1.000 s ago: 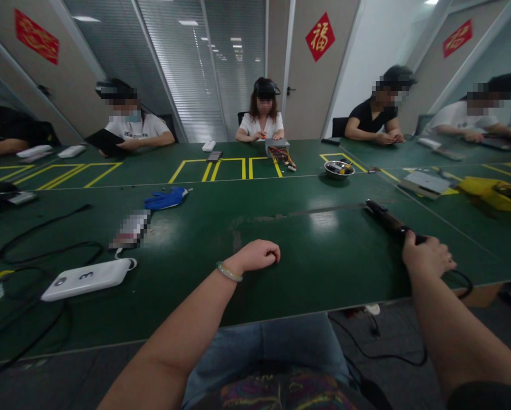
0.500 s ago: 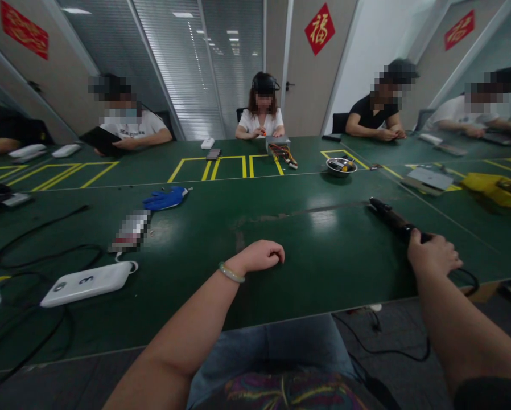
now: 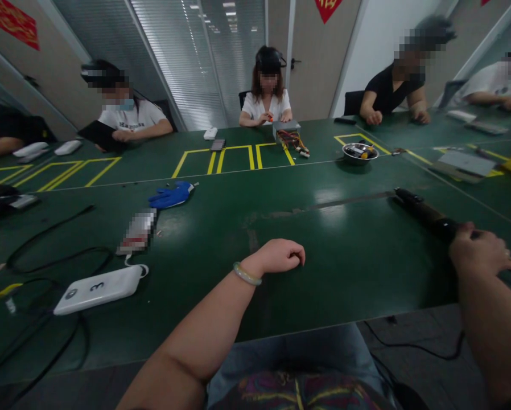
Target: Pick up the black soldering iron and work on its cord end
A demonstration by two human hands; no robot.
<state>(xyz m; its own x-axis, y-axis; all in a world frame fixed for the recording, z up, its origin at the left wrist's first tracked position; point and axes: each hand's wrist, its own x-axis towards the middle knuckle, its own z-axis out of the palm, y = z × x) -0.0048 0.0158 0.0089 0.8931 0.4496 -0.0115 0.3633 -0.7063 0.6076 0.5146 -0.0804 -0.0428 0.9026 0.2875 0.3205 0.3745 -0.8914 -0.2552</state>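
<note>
My left hand [image 3: 281, 256] rests as a loose fist on the green table [image 3: 341, 250], a pale bangle on its wrist, holding nothing. My right hand [image 3: 479, 250] is closed around the handle of a long black corded power tool [image 3: 426, 213], which lies on the table and points away to the upper left. Its cable [image 3: 413, 344] hangs off the table's near edge on the right.
A white device marked 3 [image 3: 97, 288] and black cables [image 3: 54, 259] lie at left. A blue glove [image 3: 172, 195] sits further back. A metal bowl [image 3: 358, 152] and a box with wires [image 3: 289, 134] stand across the table. Several people sit around it.
The view has shifted left and tilted down, so both hands appear further right. My right hand stays on the tool; my left fist has not moved on the table.
</note>
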